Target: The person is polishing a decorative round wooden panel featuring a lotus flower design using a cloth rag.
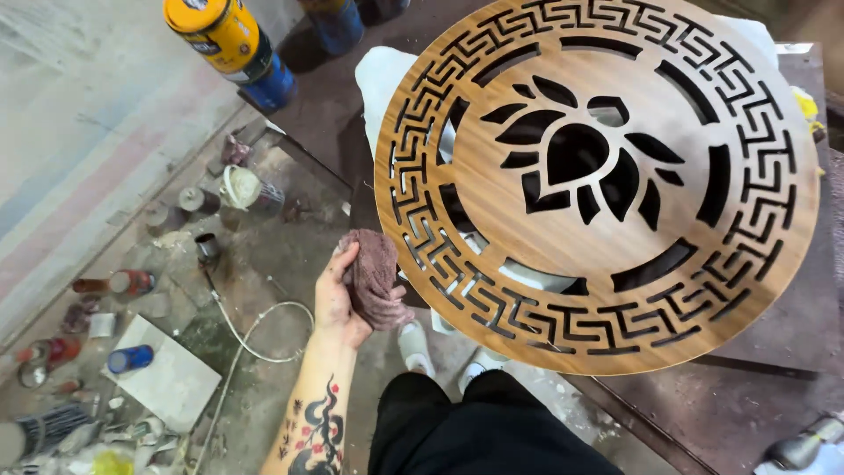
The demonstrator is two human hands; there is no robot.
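The left hand (338,295) has its grip closed around a crumpled reddish rag (373,278), pressed against the left edge of the round carved wooden panel (598,180) lying just right of it on the bench (774,334). Spray cans (230,42) stand well above the hand. The right hand is out of sight.

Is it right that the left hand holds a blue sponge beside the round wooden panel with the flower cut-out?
Not quite. The head view shows the left hand holding a crumpled reddish-brown rag, not a blue sponge. It is beside the round wooden panel with the flower cut-out.
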